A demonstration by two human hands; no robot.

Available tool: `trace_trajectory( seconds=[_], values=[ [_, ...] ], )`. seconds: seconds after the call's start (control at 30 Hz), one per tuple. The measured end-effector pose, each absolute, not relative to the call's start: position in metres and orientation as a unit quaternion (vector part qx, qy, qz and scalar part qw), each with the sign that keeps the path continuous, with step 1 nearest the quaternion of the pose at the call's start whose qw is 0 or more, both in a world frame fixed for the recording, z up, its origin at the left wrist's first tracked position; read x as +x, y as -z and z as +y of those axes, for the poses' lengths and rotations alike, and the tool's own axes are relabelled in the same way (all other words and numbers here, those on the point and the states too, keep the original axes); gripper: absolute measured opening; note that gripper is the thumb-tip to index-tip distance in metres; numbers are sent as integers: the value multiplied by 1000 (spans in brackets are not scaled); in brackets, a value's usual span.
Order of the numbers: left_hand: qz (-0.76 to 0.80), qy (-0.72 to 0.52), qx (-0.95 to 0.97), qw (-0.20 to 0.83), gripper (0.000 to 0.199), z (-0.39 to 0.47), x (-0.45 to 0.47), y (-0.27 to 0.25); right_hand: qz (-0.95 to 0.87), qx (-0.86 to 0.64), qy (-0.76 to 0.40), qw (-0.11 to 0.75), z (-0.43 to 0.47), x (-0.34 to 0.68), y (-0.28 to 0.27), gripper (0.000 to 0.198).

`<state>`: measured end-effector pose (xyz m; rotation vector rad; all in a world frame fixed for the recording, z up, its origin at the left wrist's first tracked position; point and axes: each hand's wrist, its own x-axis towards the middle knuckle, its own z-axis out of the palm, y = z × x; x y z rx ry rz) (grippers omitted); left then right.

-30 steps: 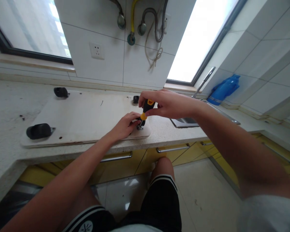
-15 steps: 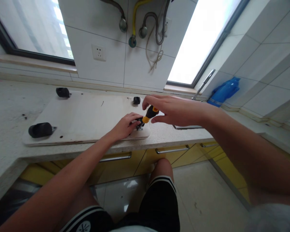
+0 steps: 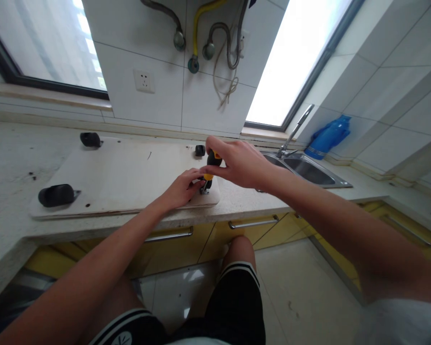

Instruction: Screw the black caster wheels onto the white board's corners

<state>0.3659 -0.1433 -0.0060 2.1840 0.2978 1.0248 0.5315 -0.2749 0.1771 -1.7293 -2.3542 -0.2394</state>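
A white board [image 3: 125, 175] lies on the counter with black casters at its corners. Two of these, the front left caster [image 3: 56, 195] and the back left caster [image 3: 90, 139], stand at the far end. My right hand [image 3: 241, 164] is closed round the black and yellow handle of a screwdriver [image 3: 214, 159]. The screwdriver's shaft points down at the metal plate of the front right caster [image 3: 209, 184]. With its fingers closed on that caster, my left hand [image 3: 181, 188] rests at the board's edge. Fingers hide much of the caster. Just behind sits the back right caster [image 3: 200, 150].
To the right is a steel sink [image 3: 309, 171] with a faucet [image 3: 297, 128], and a blue bag-like thing [image 3: 328, 136] beside it. Hoses and a yellow pipe [image 3: 196, 36] hang on the wall above a socket [image 3: 143, 81]. Yellow cabinets [image 3: 201, 239] run below the counter.
My right hand has moved left and closed round the screwdriver handle, which now stands more upright. The left hand stays at the caster. The whole view has shifted slightly.
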Motion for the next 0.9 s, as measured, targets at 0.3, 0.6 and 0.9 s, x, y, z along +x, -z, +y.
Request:
trace_trajectory(
  seconds=[0.3,0.6,0.9],
  values=[
    [100,-407,842,341,26,-138,370,14,-807,-431,-8,404,-261,522,-125,18],
    [112,-395,846,339,24,-144,367,5,-776,-423,-109,454,-260,513,-110,48],
    [112,-398,843,344,27,-143,366,7,-775,-409,-127,465,-267,517,-109,51]
  ],
)
